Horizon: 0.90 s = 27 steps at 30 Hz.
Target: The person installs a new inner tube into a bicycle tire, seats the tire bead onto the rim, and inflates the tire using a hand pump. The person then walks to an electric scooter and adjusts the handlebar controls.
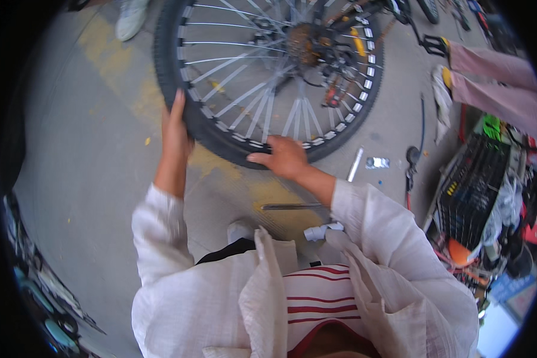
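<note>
A bicycle wheel (219, 141) with a black tyre and silver spokes fills the upper middle. My left hand (175, 134) grips its lower left edge, one digit lying along the tyre and the others partly hidden. At the bottom of the wheel, my right hand (286, 157) holds the tyre and rim, thumb on the tyre's outer side and fingers curled over the rim. A rusty sprocket cluster (304, 45) sits at the hub. Right of it hangs the rear derailleur (333, 95).
A metal rod (292, 206), a silver bar (355, 164) and a small packet (377, 163) lie on the floor. To the right stands a black crate (472, 185) among bags. Another person's pink trouser legs (495, 89) are at upper right; a white shoe (131, 21) is at upper left.
</note>
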Available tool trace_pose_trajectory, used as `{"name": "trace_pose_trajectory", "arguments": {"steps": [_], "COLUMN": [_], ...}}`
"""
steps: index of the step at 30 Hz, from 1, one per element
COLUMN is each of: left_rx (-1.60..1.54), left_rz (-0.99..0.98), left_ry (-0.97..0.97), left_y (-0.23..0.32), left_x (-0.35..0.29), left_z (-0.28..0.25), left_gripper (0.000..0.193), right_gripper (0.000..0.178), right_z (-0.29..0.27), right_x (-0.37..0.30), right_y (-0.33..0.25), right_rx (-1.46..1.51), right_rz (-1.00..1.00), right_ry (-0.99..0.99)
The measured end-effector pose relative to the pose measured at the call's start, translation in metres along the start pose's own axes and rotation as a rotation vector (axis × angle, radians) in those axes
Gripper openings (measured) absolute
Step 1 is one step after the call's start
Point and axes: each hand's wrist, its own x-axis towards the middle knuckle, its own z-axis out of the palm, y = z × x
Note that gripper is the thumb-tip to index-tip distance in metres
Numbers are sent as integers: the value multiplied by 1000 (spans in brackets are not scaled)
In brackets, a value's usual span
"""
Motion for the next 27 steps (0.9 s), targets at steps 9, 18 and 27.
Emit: {"name": "trace_pose_trajectory", "arguments": {"steps": [9,18,27], "left_rx": [-45,-2,54], "left_rz": [-92,-299,-324], "left_ry": [-8,-69,-352], "left_y": [-21,-31,-29], "left_x": [-46,-69,-56], "left_z": [11,9,-18], "left_gripper": [27,34,35], "right_gripper": [33,72,74], "right_z": [-28,-28,-9], "right_x": [-29,17,33], "right_y": [57,36,25], "right_rx": [373,-45,41], "right_rz": [-74,-34,93], "right_ry": [250,-220,-348]}}
